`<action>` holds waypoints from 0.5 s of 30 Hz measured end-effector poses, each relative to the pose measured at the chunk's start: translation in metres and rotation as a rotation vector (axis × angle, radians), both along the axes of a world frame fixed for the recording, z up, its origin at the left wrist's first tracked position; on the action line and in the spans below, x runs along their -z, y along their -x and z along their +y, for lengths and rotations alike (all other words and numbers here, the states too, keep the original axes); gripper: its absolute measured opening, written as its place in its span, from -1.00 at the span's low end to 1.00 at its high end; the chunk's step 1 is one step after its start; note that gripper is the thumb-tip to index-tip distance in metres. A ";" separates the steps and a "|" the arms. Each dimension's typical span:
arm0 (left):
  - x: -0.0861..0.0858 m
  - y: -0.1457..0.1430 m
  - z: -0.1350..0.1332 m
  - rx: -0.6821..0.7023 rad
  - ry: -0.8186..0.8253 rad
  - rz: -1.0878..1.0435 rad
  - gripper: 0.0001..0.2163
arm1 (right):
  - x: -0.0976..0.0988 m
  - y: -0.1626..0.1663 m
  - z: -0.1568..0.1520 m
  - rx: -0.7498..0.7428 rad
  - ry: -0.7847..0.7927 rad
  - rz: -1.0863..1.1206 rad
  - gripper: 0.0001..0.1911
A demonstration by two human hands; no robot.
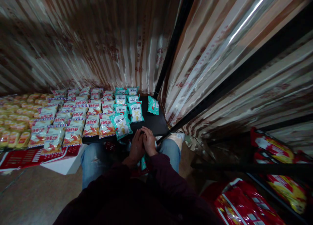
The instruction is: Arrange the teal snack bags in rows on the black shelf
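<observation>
My left hand [136,146] and my right hand [149,141] meet in front of my body, at the front edge of the black shelf [160,124]. The right fingers reach across the left fingertips, partly hiding them; I see nothing held in either. Just left of them, a teal-and-white snack bag [121,124] lies tilted at the edge. Behind it, more teal bags [136,112] stand in two short columns. One teal bag [153,105] lies apart at the right. Below my hands, a bit of teal packaging [143,162] shows between my knees.
Rows of orange-and-white snack bags [92,124] fill the shelf's middle, with small yellow packs [13,138] further left. A red basket [23,158] sits below. Dark metal posts [174,45] and pleated curtains [110,39] stand behind. Red bags [244,202] lie at the lower right.
</observation>
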State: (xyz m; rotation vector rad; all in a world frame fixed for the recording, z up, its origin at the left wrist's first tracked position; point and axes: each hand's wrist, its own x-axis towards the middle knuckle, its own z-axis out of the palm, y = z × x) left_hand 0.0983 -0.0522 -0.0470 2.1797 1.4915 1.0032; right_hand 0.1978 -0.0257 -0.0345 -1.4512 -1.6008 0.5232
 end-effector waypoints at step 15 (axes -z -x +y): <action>0.028 0.035 -0.038 0.137 -0.058 0.106 -0.64 | 0.030 0.019 -0.054 -0.072 -0.151 -0.196 -0.53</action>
